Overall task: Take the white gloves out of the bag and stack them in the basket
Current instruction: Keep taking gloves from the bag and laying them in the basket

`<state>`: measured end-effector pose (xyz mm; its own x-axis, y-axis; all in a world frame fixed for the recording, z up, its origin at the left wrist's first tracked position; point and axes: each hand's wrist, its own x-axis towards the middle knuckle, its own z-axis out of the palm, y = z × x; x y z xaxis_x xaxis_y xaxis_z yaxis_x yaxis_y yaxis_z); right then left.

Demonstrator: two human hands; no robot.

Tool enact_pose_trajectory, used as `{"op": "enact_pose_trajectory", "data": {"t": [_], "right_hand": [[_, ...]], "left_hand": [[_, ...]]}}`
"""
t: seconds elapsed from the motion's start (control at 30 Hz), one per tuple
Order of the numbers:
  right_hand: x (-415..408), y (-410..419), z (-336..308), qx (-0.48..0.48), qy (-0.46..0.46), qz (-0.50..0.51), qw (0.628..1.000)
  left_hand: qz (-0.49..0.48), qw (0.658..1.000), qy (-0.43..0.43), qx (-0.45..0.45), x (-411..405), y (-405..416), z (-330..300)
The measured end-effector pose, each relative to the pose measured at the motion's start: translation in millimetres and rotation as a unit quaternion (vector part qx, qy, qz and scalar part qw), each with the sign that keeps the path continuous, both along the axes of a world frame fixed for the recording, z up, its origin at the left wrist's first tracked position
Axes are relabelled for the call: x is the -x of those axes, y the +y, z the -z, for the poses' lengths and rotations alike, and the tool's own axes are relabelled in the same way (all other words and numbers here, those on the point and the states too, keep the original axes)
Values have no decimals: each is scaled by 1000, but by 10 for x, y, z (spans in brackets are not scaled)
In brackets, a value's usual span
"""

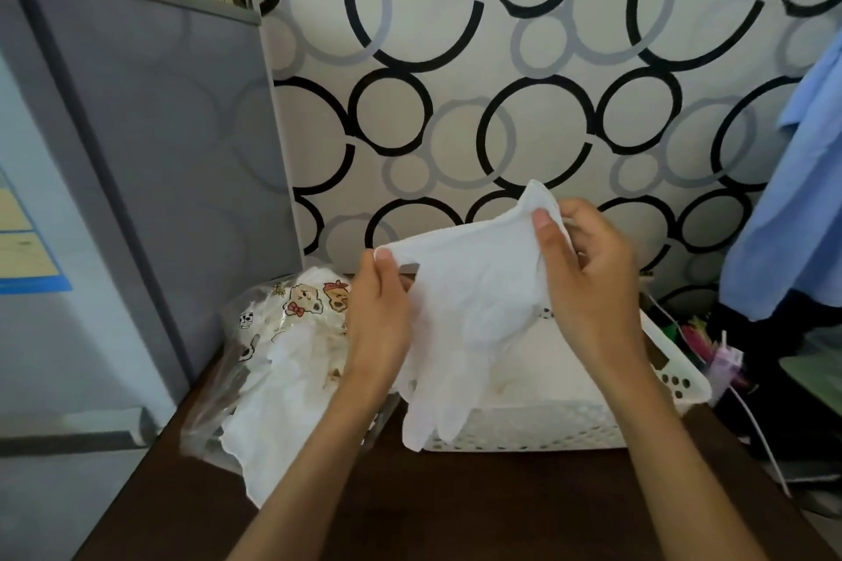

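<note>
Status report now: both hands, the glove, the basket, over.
Left hand and right hand both pinch one white glove by its cuff. Glove hangs over the basket, not laid down. Bag with more gloves at left. Nothing in the way.

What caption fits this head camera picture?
Both hands, left and right, hold a white glove above the basket.
</note>
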<state>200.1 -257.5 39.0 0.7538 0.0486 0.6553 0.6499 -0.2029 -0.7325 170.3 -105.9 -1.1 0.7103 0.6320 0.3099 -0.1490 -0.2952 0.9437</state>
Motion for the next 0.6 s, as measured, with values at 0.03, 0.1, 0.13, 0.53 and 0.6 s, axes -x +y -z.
{"op": "enact_pose_trajectory", "data": {"t": [0.03,0.1,0.13,0.53,0.6], "right_hand": [[28,-8,-27,-13,-1,-10,1000],[63,-46,-87,-41,8,-24,999],[70,-80,-117,-50,20,-21,998],[-572,-672,290,300,374,14,878],[-664,-707,420,309,393,34,866]], "left_hand": [[-37,998,-8,-58,-4,-12,-35],[-104,981,-43,-159,53,0,-165],[-130,968,-71,-203,89,5,-249],[89,835,277,-466,-756,-50,71],[86,825,273,-487,-839,-107,201]]}}
